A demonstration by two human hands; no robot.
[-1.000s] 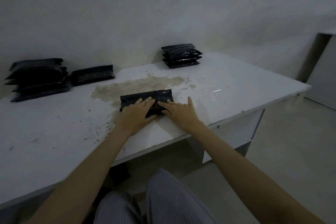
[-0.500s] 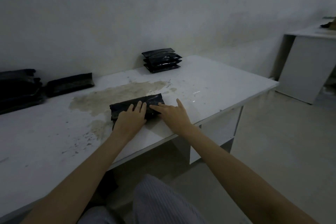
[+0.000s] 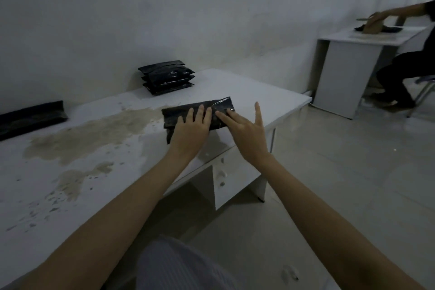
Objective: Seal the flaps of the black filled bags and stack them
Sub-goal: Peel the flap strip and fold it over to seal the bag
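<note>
At the centre of the frame, near the front edge of the stained white table (image 3: 98, 172), lies the black filled plastic bag (image 3: 186, 114); the left hand (image 3: 189, 130) presses it flat with straight, close fingers; the right hand (image 3: 247, 132) rests straight fingertips on its right part, thumb spread wide; best to hold the bag still and smooth the flap firmly along its length; its long axis runs left to right, tilting up rightward, shiny end at the right.
</note>
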